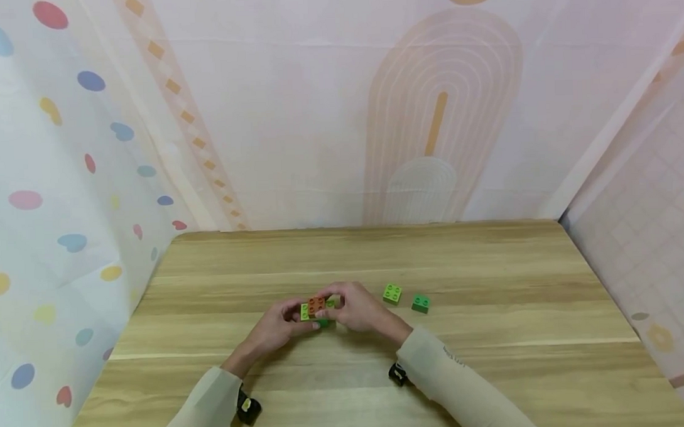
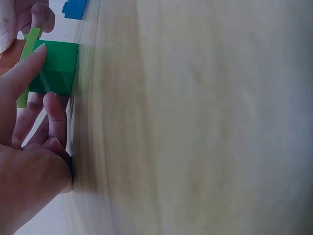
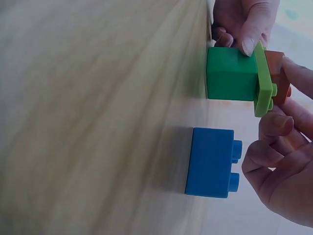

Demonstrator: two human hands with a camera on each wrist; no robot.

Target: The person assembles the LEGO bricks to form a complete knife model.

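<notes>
On the wooden surface [image 1: 491,277], both hands pinched one block stack [image 1: 316,310] near the middle front: left hand [image 1: 278,329] and right hand [image 1: 359,310], each grip clamped on its sides. It looked light, stiff, slick plastic, best held by flat walls. Counted: one stack, one blue block [image 3: 210,162], two loose green blocks [image 1: 406,298].
</notes>
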